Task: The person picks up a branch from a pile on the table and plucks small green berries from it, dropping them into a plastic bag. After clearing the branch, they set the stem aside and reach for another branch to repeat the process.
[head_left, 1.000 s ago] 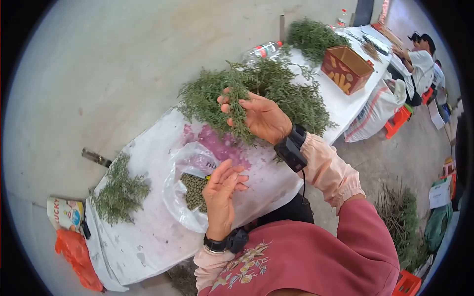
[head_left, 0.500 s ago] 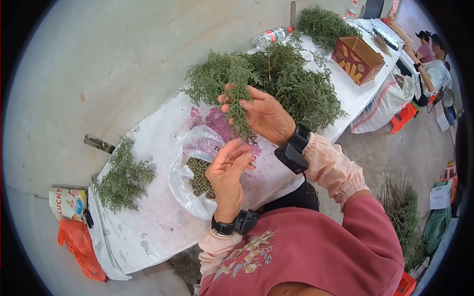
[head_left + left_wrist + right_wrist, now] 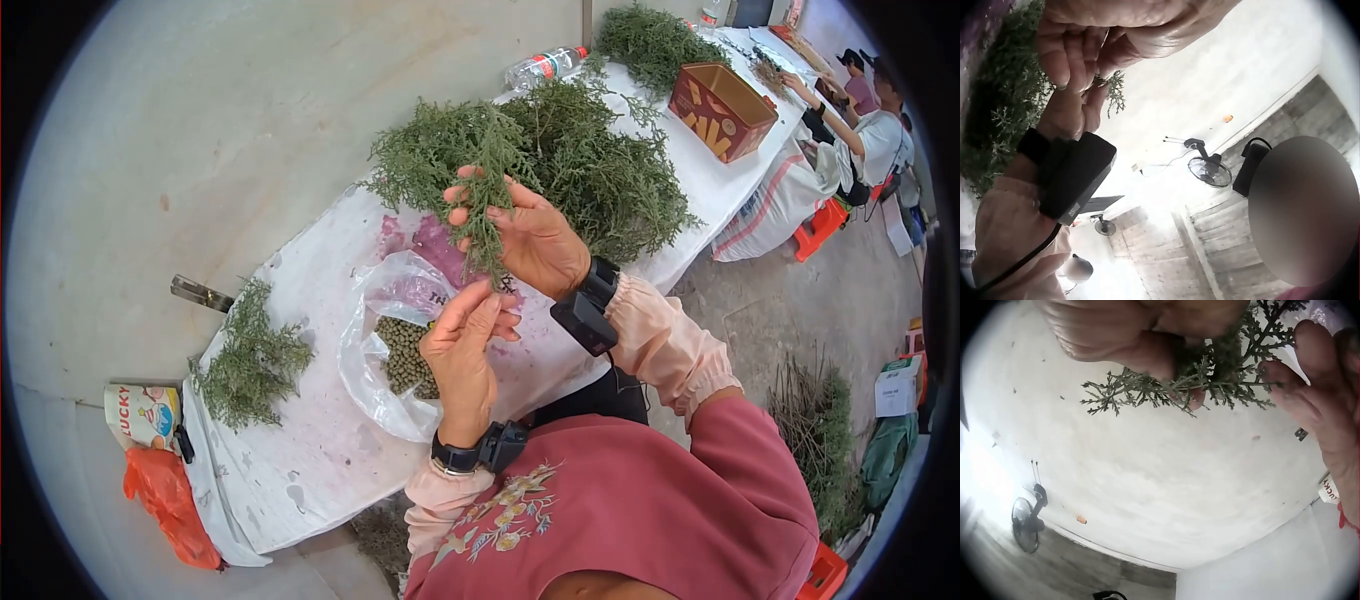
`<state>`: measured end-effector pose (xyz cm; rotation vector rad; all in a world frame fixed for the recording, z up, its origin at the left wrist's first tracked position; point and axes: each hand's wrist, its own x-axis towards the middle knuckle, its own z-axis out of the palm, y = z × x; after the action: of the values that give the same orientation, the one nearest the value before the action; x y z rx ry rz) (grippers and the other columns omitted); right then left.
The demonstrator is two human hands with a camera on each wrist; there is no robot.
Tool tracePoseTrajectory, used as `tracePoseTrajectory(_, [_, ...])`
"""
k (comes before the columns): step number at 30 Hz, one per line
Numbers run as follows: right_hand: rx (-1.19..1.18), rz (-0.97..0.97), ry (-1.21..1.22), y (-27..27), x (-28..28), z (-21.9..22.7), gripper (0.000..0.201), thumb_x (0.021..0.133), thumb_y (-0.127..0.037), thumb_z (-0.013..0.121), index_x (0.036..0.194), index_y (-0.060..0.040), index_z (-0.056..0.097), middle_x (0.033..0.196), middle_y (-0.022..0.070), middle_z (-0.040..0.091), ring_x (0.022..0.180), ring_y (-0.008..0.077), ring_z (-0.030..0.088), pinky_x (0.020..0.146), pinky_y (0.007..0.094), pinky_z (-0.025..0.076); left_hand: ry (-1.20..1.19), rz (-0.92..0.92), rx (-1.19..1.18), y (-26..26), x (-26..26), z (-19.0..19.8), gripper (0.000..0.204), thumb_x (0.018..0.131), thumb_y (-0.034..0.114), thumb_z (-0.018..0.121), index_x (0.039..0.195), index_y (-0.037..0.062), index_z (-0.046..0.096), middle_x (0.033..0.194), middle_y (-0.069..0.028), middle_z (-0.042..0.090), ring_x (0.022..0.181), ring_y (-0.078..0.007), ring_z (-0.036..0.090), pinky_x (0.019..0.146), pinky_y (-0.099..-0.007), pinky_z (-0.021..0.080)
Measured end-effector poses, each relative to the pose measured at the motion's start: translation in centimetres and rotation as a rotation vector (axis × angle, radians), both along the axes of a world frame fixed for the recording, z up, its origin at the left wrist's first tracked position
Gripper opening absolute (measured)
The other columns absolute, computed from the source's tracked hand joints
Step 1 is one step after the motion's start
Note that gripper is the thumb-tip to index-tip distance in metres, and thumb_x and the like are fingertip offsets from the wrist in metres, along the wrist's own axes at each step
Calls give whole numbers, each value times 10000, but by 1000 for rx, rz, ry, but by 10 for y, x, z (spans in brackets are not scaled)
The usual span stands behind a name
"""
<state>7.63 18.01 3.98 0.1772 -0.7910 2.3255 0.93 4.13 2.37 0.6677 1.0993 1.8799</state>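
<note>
My right hand (image 3: 545, 240) holds a leafy evergreen sprig (image 3: 487, 205) between thumb and fingers, over the white table. At the sprig's lower end my left hand (image 3: 462, 350) pinches a stem with thumb and fingertips. In the right wrist view the sprig (image 3: 1229, 384) spans both hands, and the left hand (image 3: 1329, 400) grips it from the right side. Below the hands sits a clear plastic bag (image 3: 358, 350) with many small round greenish pellets or berries (image 3: 405, 350). Behind the right hand lies a large heap of evergreen branches (image 3: 600, 170).
A smaller evergreen bunch (image 3: 250, 365) lies at the table's left end. Farther along stand a red box (image 3: 722, 112), a plastic bottle (image 3: 545, 68) and more greenery (image 3: 655, 45). Cut branches (image 3: 815, 430) lie on the floor at right; other people (image 3: 880, 135) sit at the far end.
My left hand has risen from over the bag to the sprig's lower end, and its thumb and fingers have closed there. The right hand keeps holding the sprig.
</note>
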Motion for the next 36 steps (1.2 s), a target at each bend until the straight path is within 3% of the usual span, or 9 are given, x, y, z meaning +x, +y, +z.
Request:
tracePoseTrajectory(12, [-182, 112, 128, -5, -16, -10, 472, 868, 2, 480, 1313, -5, 322, 1252, 150, 429, 1066, 211, 513, 883, 384, 468, -13, 25, 43, -2, -4, 3, 207, 834, 31, 602, 1029, -39, 600, 831, -134, 654, 639, -142, 611, 522, -231, 467])
tracePoseTrajectory(18, [-331, 232, 209, -13, -28, -16, 418, 889, 6, 427, 1296, 3, 333, 1245, 148, 417, 1075, 227, 503, 884, 378, 469, 6, 37, 49, -4, -7, 7, 207, 831, 30, 607, 1025, -40, 601, 823, -128, 652, 626, -139, 606, 508, -228, 460])
tracePoseTrajectory(23, [-323, 237, 209, -16, -35, -17, 404, 897, 0, 410, 1294, 6, 332, 1254, 146, 408, 1067, 236, 508, 889, 377, 467, 30, 67, 43, -8, -8, 10, 204, 836, 41, 600, 1025, -36, 594, 813, -140, 650, 615, -150, 603, 505, -242, 459])
tracePoseTrajectory(27, [-270, 211, 174, -20, -35, -13, 400, 900, -18, 427, 1291, 1, 342, 1242, 142, 430, 1046, 223, 522, 872, 366, 473, 20, 105, 37, -9, -6, 13, 202, 829, 39, 611, 1017, -36, 602, 792, -128, 646, 610, -142, 600, 499, -232, 457])
tracePoseTrajectory(30, [-35, -88, -44, -28, -25, 3, 404, 893, -37, 472, 1283, -1, 373, 1171, 116, 502, 1030, 182, 528, 825, 319, 479, 25, 148, 11, -9, -7, 11, 196, 826, 39, 616, 1007, -36, 607, 777, -116, 643, 600, -132, 592, 491, -224, 451])
tracePoseTrajectory(31, [-30, -90, -44, -28, -22, 4, 404, 893, -37, 472, 1283, -1, 373, 1171, 116, 502, 1030, 182, 528, 825, 319, 479, 39, 175, -16, -9, -9, 10, 191, 829, 44, 613, 1003, -35, 607, 772, -114, 642, 591, -128, 586, 486, -224, 446])
tracePoseTrajectory(34, [292, -317, -241, -26, -10, 9, 402, 864, -57, 551, 1245, 1, 440, 1068, 89, 575, 987, 141, 542, 774, 258, 466, 69, 183, -43, -10, -13, 9, 164, 838, 60, 603, 976, -29, 603, 757, -110, 636, 570, -127, 570, 475, -228, 436])
tracePoseTrajectory(36, [365, -269, -299, -14, 5, 14, 381, 855, -47, 558, 1221, 5, 467, 1058, 82, 584, 957, 136, 554, 762, 256, 467, 98, 150, -52, -11, -17, 9, 132, 850, 85, 587, 931, -19, 598, 737, -107, 626, 545, -130, 548, 463, -235, 425])
